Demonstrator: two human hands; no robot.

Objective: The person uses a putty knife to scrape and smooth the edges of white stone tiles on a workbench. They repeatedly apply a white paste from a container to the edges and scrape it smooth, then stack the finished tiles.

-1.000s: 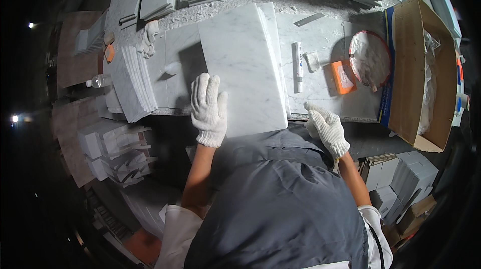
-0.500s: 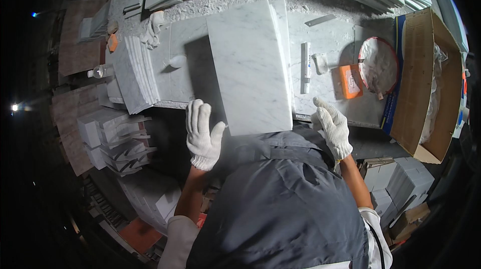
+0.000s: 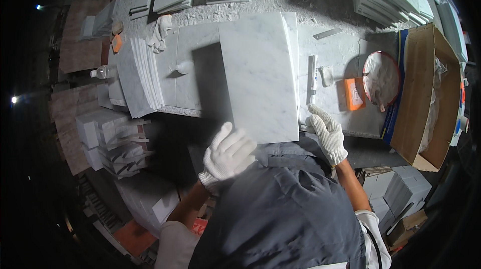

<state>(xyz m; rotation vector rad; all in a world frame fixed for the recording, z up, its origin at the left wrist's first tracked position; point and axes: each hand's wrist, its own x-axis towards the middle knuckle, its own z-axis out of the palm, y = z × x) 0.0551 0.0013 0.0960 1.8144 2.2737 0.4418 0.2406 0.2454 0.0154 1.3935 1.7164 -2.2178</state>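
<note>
1. The main item, a stack of pale grey-veined marble slabs (image 3: 260, 78), lay near the middle of the workbench (image 3: 176, 93). Its near end reached past the bench's front edge in this view, close to the person's dark grey apron (image 3: 285, 209).
2. The left hand (image 3: 229, 152), in a white knitted glove, was raised just beside the stack's near left corner. Its fingers were extended and blurred, and the grip was unclosed. Contact with the stack could not be determined.
3. The right hand (image 3: 326, 131), likewise gloved, was positioned beside the stack's near right corner. Its fingers were loosely extended, the grip relaxed. Contact with the bench edge could not be confirmed.
4. Right of the stack lay a white marker (image 3: 313, 81), a small pale packet (image 3: 326, 76), an orange box (image 3: 354, 94) and a red-rimmed round dish (image 3: 382, 76) containing white material. A flat metal strip (image 3: 327, 33) lay farther back.
5. A cardboard carton (image 3: 413, 93) stood at the bench's right end.
6. Left of the stack, a fanned row of thin slabs (image 3: 141, 76) leaned over the front edge, with a crumpled white cloth (image 3: 160, 33) behind it.
</note>
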